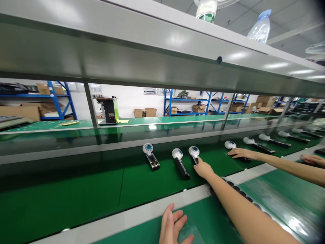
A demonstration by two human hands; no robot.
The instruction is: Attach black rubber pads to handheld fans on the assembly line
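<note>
My right hand [203, 168] reaches onto the green conveyor belt [96, 189], its fingers closed around the dark handle of a handheld device [194, 151] with a round white head and blue centre. Just left of it lies a similar device [177, 154] with a black handle. Farther left, another device [153, 160] has its handle open, showing the parts inside. At the bottom, my left hand [172, 227] is held over the near green bench with fingers spread and nothing in them.
A co-worker's hand [241, 154] touches another device [230, 145] on the belt; more devices [275, 140] line up to the right. Dark round pieces [243, 195] sit in a row under my right forearm. A grey shelf [152, 51] overhangs the belt.
</note>
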